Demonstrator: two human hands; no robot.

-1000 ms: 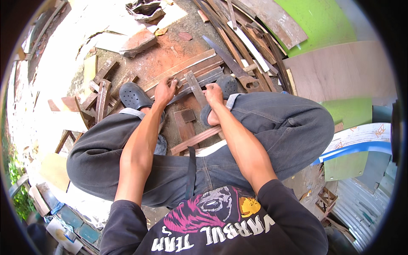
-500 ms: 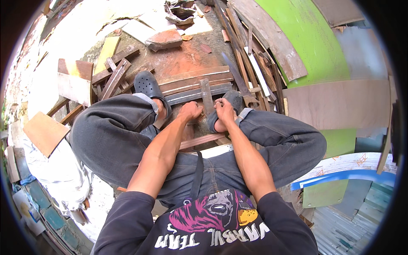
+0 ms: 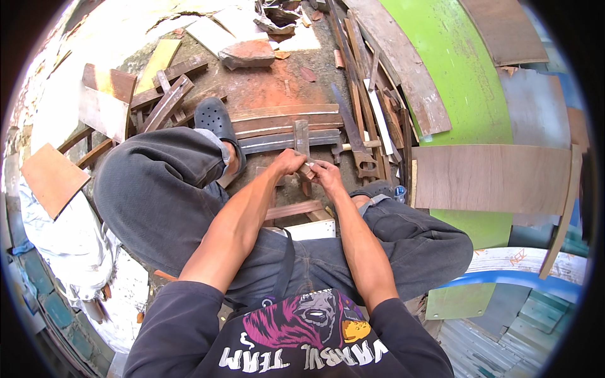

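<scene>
Between my knees, my left hand (image 3: 288,162) and my right hand (image 3: 326,175) are closed from either side on a short wooden piece (image 3: 307,171). My fingers cover part of it. Just beyond them, a narrow wooden strip (image 3: 301,134) lies across several stacked wooden boards (image 3: 277,120) on the ground. To the right of my right hand lies a handsaw (image 3: 364,160), its blade pointing away. A light wooden handle (image 3: 365,145), apparently a hammer's, crosses the saw near its grip.
Wood scraps (image 3: 167,104) are piled at the left beside my shoe (image 3: 214,120). Long timber strips (image 3: 359,82) and a green panel (image 3: 454,82) lie at the right. A broken brick slab (image 3: 247,55) rests at the far side, and a white sack (image 3: 69,246) lies left.
My right foot has shifted right and nearer, uncovering the saw's grip and the light handle. My hands have come together on the short wooden piece. The view has shifted slightly.
</scene>
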